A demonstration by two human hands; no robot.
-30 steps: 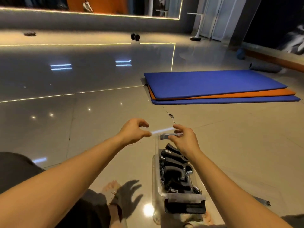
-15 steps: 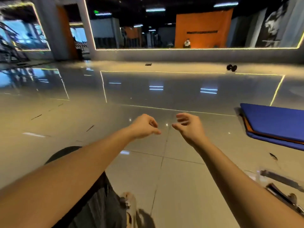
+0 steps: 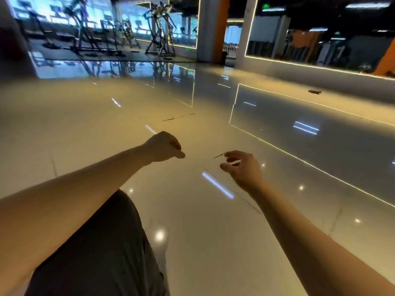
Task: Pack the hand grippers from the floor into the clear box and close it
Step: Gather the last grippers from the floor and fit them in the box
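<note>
No clear box, hand grippers in view; progress unjudgeable. Beyond your knee [image 3: 102, 242]: left grip [image 3: 162, 147] fisted, empty; right grip [image 3: 242, 168] loosely curled, empty.

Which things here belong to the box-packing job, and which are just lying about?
Job: bare left hand, curled, empty; bare right hand, relaxed, empty. Box and grippers not in view.
Lying about: black exercise machines at the back; small dark object on the glossy floor, too small to identify.
</note>
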